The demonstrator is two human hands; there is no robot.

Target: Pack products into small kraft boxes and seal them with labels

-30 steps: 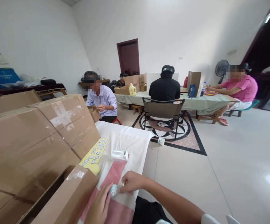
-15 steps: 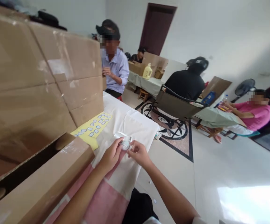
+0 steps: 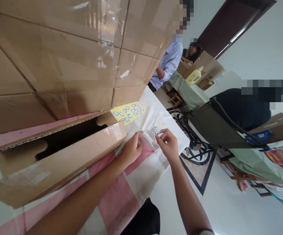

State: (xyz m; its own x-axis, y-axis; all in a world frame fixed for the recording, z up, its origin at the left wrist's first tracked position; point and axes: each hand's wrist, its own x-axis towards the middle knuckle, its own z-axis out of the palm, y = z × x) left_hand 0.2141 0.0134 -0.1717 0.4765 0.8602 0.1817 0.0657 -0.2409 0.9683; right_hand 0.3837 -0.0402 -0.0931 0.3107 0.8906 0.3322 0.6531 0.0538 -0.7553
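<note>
Over the cloth-covered table, my left hand point(image 3: 133, 147) is closed, pinching the edge of a clear plastic bag point(image 3: 149, 138). My right hand point(image 3: 167, 143) is closed too, its fingertips gripping a small round, pale translucent piece point(image 3: 155, 131) at the bag's right side. Whether this piece is inside the bag or in front of it I cannot tell. Just beyond the hands lies a yellow sheet point(image 3: 125, 114) dotted with several small blue-edged white labels.
Stacked cardboard boxes point(image 3: 82, 65) wall off the table's far left. A long open carton point(image 3: 82, 156) lies left of my hands. The tablecloth point(image 3: 121, 192) has pink and white checks. Other people sit beyond, one in a chair point(image 3: 219, 124), near a green-covered table point(image 3: 190, 93).
My view has tilted and swung left, so more of the boxes and the open carton shows. My hands have moved slightly apart, with the clear bag spread between them.
</note>
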